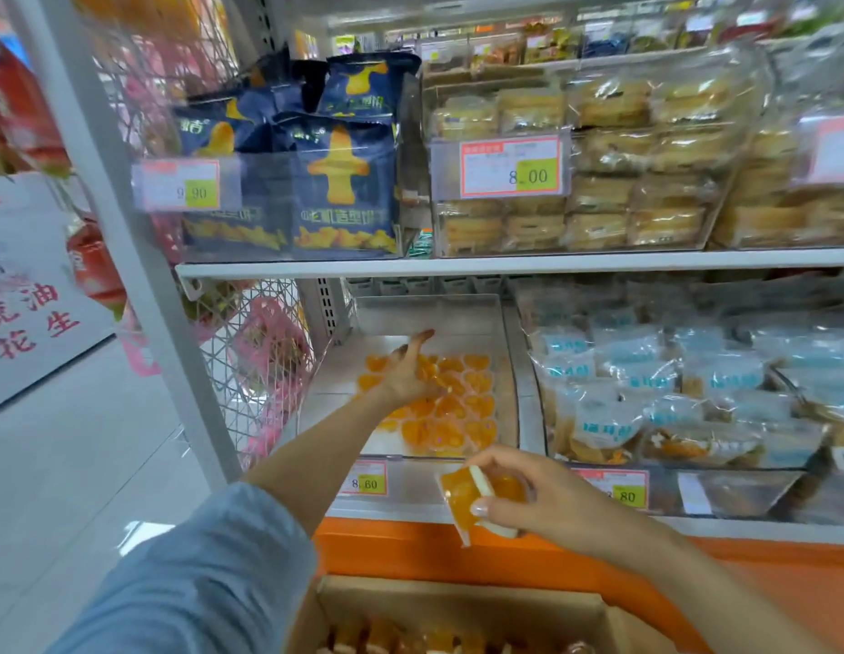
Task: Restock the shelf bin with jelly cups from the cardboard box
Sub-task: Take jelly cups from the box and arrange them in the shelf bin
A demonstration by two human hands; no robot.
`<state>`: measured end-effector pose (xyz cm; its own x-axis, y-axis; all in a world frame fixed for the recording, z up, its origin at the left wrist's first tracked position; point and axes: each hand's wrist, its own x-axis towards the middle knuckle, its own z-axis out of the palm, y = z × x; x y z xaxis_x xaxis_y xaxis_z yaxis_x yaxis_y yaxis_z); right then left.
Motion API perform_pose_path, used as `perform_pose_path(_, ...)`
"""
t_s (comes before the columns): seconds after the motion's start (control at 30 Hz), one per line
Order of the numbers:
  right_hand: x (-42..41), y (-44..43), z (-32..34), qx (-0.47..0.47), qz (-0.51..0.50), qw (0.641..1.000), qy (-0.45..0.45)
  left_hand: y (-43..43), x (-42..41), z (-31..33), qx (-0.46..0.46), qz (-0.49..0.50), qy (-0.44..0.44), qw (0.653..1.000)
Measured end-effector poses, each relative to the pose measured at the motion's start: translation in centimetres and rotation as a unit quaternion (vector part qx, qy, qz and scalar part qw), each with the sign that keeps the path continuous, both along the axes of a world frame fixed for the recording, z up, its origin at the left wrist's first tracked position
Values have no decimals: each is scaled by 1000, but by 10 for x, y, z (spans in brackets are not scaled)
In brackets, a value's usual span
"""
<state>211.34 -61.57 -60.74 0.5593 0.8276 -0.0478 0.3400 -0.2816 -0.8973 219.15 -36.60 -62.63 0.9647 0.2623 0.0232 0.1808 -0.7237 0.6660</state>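
The shelf bin is a clear tray at the left end of the lower shelf. It is filled partly with orange jelly cups. They lie in about five rows; the blur does not allow an exact count. The left hand reaches into the bin, palm down, fingers stretched out almost straight on top of the cups. The right hand is in front of the bin's edge and pinches a held jelly cup between thumb and curled fingers. If a second cup is behind it, I cannot tell. The cardboard box stands open below, at the bottom edge, with more cups inside.

Nothing stands between the hands and the bin. Just to the right is one bin of pale blue packets. On the upper shelf are at least four dark blue snack bags and wrapped cakes. Four price labels are readable. A wire rack stands at the left.
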Motion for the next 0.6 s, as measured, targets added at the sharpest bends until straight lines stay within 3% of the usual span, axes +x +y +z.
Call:
perform_pose_path(0.37,7,26,32,102,-96,990,9,31,-98,34,126,43,-137,982)
perform_pose_path(0.6,48,80,52,43,-172,977,-117,42,-133,23,138,63,-160,975)
